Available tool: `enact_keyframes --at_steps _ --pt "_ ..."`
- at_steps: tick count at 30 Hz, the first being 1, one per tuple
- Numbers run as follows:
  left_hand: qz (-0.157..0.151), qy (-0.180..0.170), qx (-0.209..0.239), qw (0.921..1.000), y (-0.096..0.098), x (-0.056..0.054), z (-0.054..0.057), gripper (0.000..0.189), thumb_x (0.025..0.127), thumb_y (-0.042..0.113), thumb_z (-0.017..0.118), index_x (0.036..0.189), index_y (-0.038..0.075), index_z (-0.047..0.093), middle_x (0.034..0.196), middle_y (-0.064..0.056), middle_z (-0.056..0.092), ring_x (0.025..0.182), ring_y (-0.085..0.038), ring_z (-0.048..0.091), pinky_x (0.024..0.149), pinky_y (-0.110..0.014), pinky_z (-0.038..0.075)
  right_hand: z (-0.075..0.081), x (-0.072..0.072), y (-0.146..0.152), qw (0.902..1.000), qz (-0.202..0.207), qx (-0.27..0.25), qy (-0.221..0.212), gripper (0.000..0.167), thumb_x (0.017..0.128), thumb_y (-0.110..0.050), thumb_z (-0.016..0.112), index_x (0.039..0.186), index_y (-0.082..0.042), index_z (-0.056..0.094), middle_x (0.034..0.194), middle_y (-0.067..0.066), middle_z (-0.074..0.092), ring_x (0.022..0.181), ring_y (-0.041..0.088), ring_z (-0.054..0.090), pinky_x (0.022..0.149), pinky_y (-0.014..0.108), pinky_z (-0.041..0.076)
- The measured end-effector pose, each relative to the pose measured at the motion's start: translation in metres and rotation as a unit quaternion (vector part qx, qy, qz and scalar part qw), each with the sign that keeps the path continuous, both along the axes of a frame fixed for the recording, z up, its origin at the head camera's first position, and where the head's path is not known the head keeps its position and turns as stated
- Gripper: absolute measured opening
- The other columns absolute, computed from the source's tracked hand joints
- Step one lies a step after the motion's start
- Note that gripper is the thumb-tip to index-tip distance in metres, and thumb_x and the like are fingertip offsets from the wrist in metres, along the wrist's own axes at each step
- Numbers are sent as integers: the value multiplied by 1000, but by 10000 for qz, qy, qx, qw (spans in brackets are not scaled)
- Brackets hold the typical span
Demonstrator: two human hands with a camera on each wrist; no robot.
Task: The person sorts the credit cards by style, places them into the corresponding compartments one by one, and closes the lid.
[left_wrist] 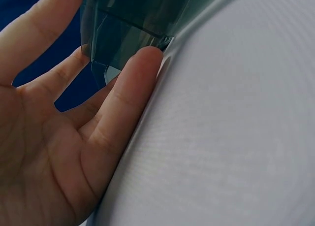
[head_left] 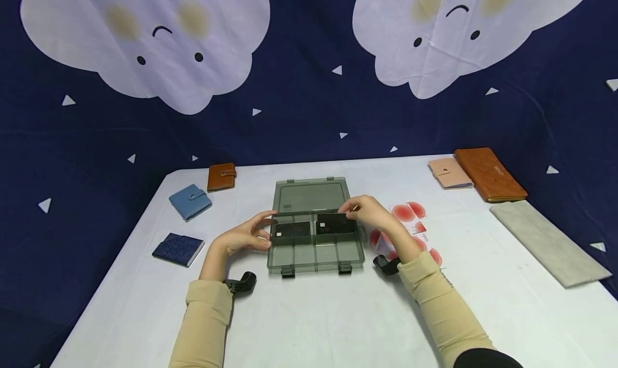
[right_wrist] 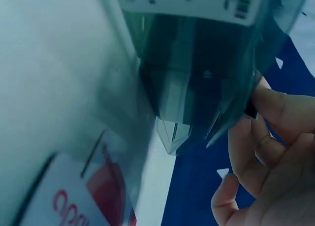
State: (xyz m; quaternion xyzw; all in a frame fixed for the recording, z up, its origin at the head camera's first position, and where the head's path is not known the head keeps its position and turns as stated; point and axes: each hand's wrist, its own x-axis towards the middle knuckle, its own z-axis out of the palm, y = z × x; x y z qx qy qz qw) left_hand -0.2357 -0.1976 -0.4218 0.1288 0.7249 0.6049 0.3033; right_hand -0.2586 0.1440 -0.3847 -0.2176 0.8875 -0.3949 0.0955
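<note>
A translucent grey plastic compartment box [head_left: 292, 256] lies with its lid [head_left: 309, 193] folded back. My left hand [head_left: 245, 235] holds the box's left side, index finger at the far corner and thumb lower along the wall; the left wrist view shows the thumb [left_wrist: 140, 73] against it near the tabletop. With thumb and fingertips my right hand [head_left: 369, 212] pinches the upper right corner of a black card [head_left: 333, 224] marked VIP, over the far right compartment. Another black card [head_left: 292, 229] sits in the far left compartment. The right wrist view shows that hand [right_wrist: 275, 152] beside the box wall.
Red-and-white cards [head_left: 405, 212] lie spread right of the box, partly behind my right forearm. At left are a brown wallet [head_left: 221, 177], a blue one [head_left: 190, 201] and a navy one [head_left: 178, 249]. At right are a pink wallet [head_left: 450, 173], a long brown wallet [head_left: 490, 174] and a grey flat piece [head_left: 550, 243].
</note>
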Motion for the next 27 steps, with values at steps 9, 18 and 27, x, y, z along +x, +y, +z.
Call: enact_keyframes --at_steps 9,18,27 --pt "-5 -4 10 10000 1 0 0 91 77 -5 68 149 16 15 149 -19 10 91 -15 53 76 -31 50 -7 5 -9 9786 305 1463 1411 15 83 -7 65 96 -11 72 95 4 66 92 25 57 74 42 34" --pt "-1 38 -20 10000 -1 0 0 91 78 -4 68 149 15 15 149 -20 9 95 -17 51 75 -30 50 -5 10 -12 9646 530 1925 1721 20 82 -11 68 102 -9 71 87 1 55 88 24 51 69 35 33" --pt "-40 75 -31 10000 0 0 0 91 78 -3 68 149 15 15 150 -20 8 95 -17 52 76 -30 50 -2 2 3 9787 609 1231 1527 29 83 -9 67 111 -5 66 100 9 60 97 29 53 83 47 39"
